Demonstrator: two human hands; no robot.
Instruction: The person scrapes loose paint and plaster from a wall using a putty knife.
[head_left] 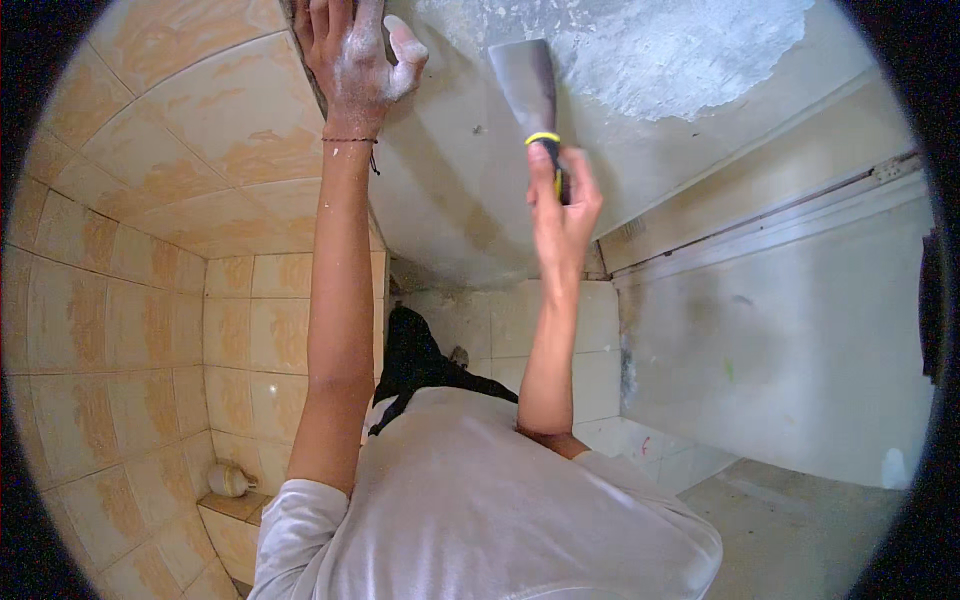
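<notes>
My right hand (566,195) grips the dark handle of a putty knife (525,85), which has a yellow band below its wide metal blade. The blade lies against or just off a grey wall surface (440,180); I cannot tell which. Beyond and to the right of it spreads a rough, pale patch (680,60) where the coating is gone. My left hand (355,60), dusted white, rests at the border between the wall and the tiles, thumb held apart and fingers stretched toward the top edge. Its fingertips are cut off by the picture's edge, and it holds nothing visible.
Beige and orange tiles (200,110) cover the surfaces on the left. A round white object (230,480), perhaps a light bulb, sits on a tiled ledge at lower left. On the right run a door-frame-like strip (760,220) and a pale panel (770,330).
</notes>
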